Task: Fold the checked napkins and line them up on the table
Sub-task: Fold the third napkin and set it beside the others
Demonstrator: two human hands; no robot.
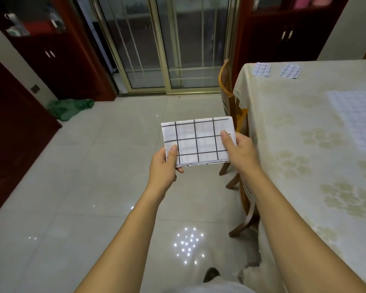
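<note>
The left hand (165, 163) pinched the napkin (197, 142) at its lower left corner, thumb on top, and the right hand (239, 151) pinched its right edge likewise, holding it in the air over the floor, left of the table (283, 134). Held by two pinches only, its layers could slip or fall open in transit, landing it out of line with the two folded napkins (262, 69) at the table's far edge. It looked white with black checks, folded into a flat rectangle.
</note>
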